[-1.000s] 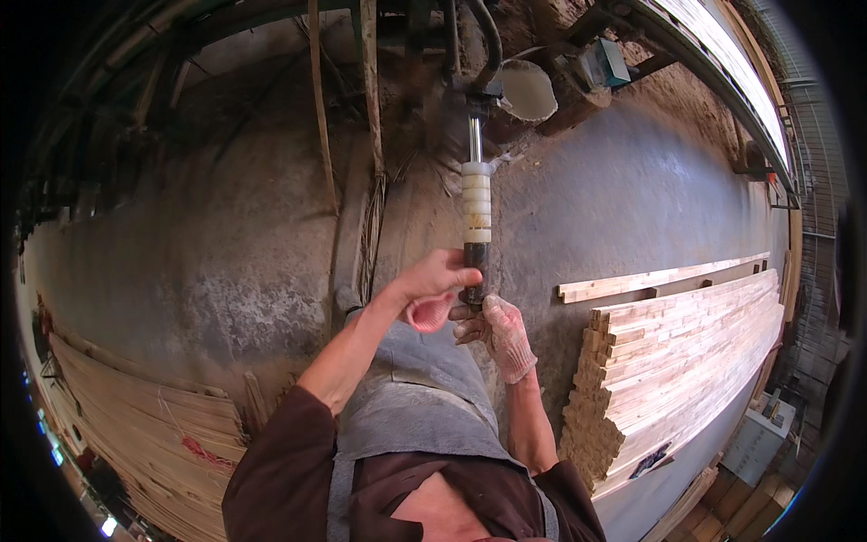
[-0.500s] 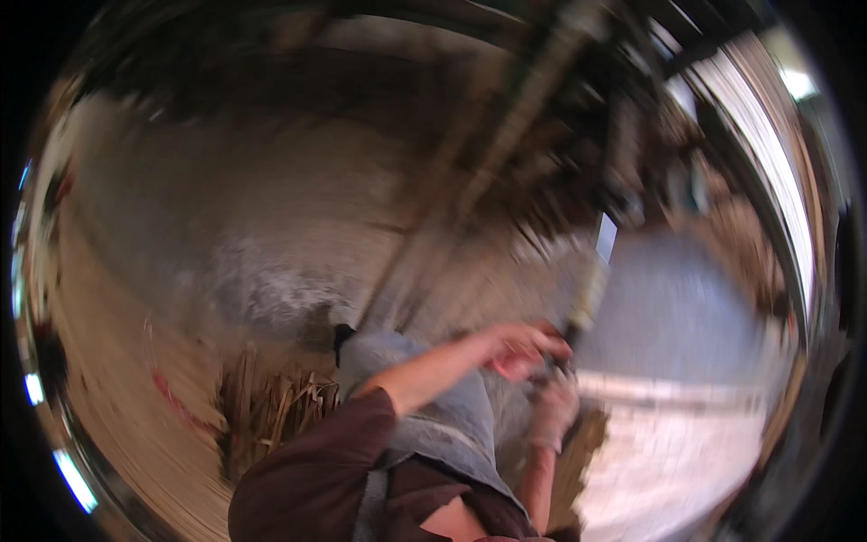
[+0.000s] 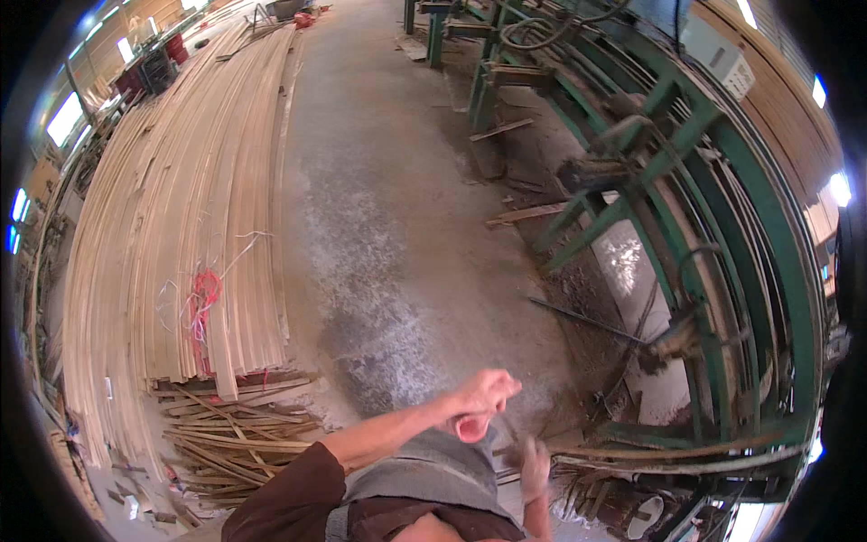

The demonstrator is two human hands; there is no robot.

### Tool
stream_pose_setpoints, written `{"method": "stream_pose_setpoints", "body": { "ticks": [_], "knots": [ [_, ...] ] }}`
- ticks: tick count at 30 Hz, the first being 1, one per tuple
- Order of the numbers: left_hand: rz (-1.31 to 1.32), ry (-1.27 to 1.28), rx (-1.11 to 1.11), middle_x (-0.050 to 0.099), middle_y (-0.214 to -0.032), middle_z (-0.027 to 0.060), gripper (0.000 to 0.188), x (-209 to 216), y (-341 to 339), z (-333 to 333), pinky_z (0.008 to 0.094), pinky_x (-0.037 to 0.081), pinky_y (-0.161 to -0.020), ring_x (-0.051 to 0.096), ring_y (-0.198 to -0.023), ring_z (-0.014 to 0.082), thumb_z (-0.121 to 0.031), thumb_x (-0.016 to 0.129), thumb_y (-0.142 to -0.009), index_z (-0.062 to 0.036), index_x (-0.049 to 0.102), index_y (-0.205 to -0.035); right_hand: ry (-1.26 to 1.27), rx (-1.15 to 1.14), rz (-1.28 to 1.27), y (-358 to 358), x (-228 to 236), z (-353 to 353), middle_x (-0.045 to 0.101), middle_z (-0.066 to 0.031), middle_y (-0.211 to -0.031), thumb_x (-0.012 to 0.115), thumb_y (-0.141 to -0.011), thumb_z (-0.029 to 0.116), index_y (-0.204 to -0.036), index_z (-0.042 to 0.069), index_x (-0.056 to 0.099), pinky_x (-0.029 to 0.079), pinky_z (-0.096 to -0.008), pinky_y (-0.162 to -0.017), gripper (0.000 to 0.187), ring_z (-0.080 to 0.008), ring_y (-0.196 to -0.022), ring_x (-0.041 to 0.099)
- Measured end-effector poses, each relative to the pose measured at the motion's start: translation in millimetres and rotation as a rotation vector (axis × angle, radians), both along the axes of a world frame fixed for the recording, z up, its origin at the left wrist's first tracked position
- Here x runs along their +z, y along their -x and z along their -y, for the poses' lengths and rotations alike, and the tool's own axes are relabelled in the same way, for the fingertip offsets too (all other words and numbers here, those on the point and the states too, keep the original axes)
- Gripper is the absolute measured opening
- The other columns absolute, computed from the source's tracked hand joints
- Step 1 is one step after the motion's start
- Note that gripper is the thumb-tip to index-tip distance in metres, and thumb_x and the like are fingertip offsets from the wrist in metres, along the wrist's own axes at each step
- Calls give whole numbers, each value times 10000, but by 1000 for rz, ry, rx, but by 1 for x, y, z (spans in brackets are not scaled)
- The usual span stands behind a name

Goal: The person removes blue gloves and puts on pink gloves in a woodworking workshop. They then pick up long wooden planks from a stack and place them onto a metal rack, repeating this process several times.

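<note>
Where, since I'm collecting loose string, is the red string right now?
In the head view, the red string lies on the boards at the person's left, near their close end, just beyond the pile of strips.

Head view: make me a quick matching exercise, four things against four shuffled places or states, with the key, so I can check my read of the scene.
Things
1. Left hand
2. Right hand
3. Red string
4. Green metal frame

Places or states
A. Lying on the long wooden boards
B. Blurred, lower and to the right of the other hand
C. Along the picture's right side
D. Pink fabric just below it

Pairs: 1-D; 2-B; 3-A; 4-C
</note>
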State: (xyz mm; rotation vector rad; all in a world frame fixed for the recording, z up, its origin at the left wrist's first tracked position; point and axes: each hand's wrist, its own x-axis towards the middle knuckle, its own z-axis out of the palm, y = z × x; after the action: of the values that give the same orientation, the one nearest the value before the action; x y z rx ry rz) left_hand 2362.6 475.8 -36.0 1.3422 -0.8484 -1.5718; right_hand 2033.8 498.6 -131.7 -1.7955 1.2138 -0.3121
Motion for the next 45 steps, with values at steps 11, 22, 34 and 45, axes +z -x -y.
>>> {"method": "stream_pose_setpoints", "body": {
  "ticks": [11, 22, 34, 45],
  "knots": [
    [248, 51, 561, 702, -787, 58, 390, 60, -512, 160, 294, 503, -665, 624, -723, 106, -384, 561, -1069, -19, 680, -1136, -747, 404, 330, -670, 176, 264, 698, -53, -891, 666, -1010, 267, -1037, 9, 688, 559, -306, -715, 260, -141, -766, 683],
    [834, 277, 733, 667, -1071, 125, 356, 33, -987, 220, 367, 569, -845, 684, -949, 255, -243, 796, -900, -34, 661, -1154, -696, 626, 35, -1215, 156, 425, 710, -51, -897, 719, -996, 326, -1115, -7, 688, 554, -285, -693, 355, -117, -765, 663],
    [1396, 462, 581, 673, -1020, 99, 219, 74, -1564, 412, 422, 531, -774, 682, -881, 303, -200, 748, -856, -80, 672, -1023, -246, 667, 55, -1785, 141, 600, 749, -57, -904, 653, -1005, 338, -1178, 42, 723, 562, -296, -707, 350, -116, -778, 691],
    [1208, -140, 618, 754, -1000, 165, 224, -15, -2085, 513, 494, 543, -693, 740, -817, 334, -214, 676, -914, -80, 714, -1089, 125, 1085, 27, -2377, 138, 717, 713, -97, -1117, 661, -992, 368, -1118, 66, 743, 509, -381, -952, 337, -236, -1034, 672]
  ]
}}
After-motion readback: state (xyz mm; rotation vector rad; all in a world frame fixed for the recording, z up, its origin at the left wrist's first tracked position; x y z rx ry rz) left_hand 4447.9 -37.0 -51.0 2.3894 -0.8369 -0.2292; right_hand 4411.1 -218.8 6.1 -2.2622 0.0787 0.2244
